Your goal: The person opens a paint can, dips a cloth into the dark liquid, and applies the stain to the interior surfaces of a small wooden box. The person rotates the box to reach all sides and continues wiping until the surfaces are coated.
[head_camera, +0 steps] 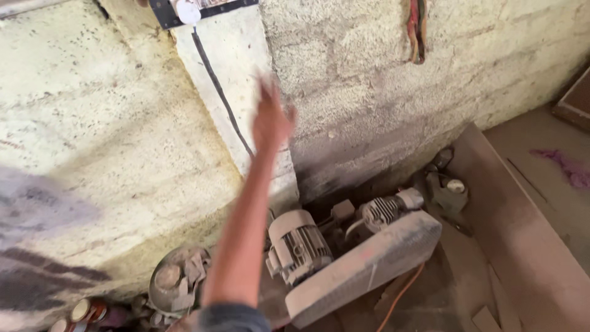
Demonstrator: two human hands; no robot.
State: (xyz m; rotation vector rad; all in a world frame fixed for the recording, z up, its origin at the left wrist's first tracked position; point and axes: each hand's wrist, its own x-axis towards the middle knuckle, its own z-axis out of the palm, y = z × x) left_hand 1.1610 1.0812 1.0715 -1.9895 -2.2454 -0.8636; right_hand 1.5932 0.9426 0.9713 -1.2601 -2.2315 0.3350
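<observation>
- Just left of the fingertips (265, 86), on the pale plastered strip of the wall (369, 80): a black cable (218, 86), slanting down and passing close beside the wrist.
- Above and to the left of the fingers, at the top edge of the view: a white round plug (187, 11) on a dark plate (161, 12), with the cable hanging from it.
- Left hand (270, 120) raised against the wall, fingers stretched out and loosely spread, blurred by motion, closed on nothing; whether touching the plaster or just off it, impossible to tell.
- Right hand nowhere in view.
- Step in hand, judging by the pose: a reach up along the cable towards the plug, with the plug well apart from the fingertips.
- Next move, as a judgement only: calls for more reach up and to the left, then fingers closing round the small white body rather than the cable below it.
- Well below the fingers, beside the forearm: a dusty grey electric motor (298, 246), and to its right a long flat belt guard (362, 267) coated in sawdust.
- Lower right of the fingers: a thin orange cord (399, 295) curling under the guard, and a brown board (516, 227) leaning along the floor.
- Up and to the right of the fingers: a bunch of coloured wires (418, 31) set into the wall.
- Far below and left: a round dusty casting (175, 280) and some tins (86, 310).
</observation>
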